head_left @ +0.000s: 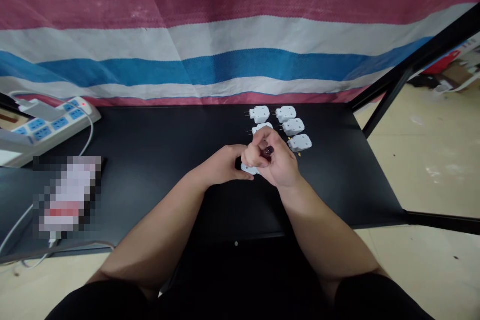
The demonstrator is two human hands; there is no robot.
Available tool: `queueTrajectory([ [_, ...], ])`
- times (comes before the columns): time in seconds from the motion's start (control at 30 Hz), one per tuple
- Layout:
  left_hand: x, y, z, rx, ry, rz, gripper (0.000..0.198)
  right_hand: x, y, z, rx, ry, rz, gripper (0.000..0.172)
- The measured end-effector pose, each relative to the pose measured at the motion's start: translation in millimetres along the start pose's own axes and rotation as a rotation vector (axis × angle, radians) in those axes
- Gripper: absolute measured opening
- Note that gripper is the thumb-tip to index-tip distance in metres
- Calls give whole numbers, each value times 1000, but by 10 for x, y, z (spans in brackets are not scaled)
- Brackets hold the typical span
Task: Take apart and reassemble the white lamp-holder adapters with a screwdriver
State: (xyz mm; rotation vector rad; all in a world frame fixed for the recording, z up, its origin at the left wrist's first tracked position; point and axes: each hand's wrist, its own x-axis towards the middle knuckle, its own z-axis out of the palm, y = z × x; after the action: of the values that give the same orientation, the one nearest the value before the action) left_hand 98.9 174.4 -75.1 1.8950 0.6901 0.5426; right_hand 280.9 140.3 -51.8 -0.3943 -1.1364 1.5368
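My left hand (227, 164) grips a white plug adapter (248, 169), whose lower part shows between thumb and fingers. My right hand (275, 157) is closed around a dark-handled tool (267, 152), its end showing in the fist; the rest of the tool is hidden. Both hands meet over the table. Just beyond them lie several white adapters with thin metal pins pointing left: one at the back (259, 114), one partly behind my right hand (262, 128), and a column on the right (293, 126). Small brass-coloured bits (299, 154) lie by the nearest right one.
A white power strip (84, 105) with blue sockets and a plugged-in charger lies at the left. A blurred-out phone (71, 192) with a cable is nearer me. The black table (150, 135) ends at a striped sheet (210, 67); black metal bars (386, 95) stand right.
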Motion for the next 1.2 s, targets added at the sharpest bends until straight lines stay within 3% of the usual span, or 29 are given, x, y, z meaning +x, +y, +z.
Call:
queueTrajectory([
  [0.23, -1, -13, 9, 6, 23, 4, 29, 17, 24, -39, -23, 12, -21, 37],
  [0.5, 12, 0, -16, 70, -12, 13, 38, 42, -127, 28, 36, 22, 118, 65],
  [0.63, 7, -4, -48, 131, -1, 6, 42, 58, -204, 35, 36, 117, 102, 70],
  [0.87, -9, 13, -138, 137, 40, 6, 46, 64, -254, -29, -45, 278, 43, 59],
  [1.2, -16, -13, -164, 153, 63, -7, 46, 58, -263, -59, -87, 213, 29, 53],
])
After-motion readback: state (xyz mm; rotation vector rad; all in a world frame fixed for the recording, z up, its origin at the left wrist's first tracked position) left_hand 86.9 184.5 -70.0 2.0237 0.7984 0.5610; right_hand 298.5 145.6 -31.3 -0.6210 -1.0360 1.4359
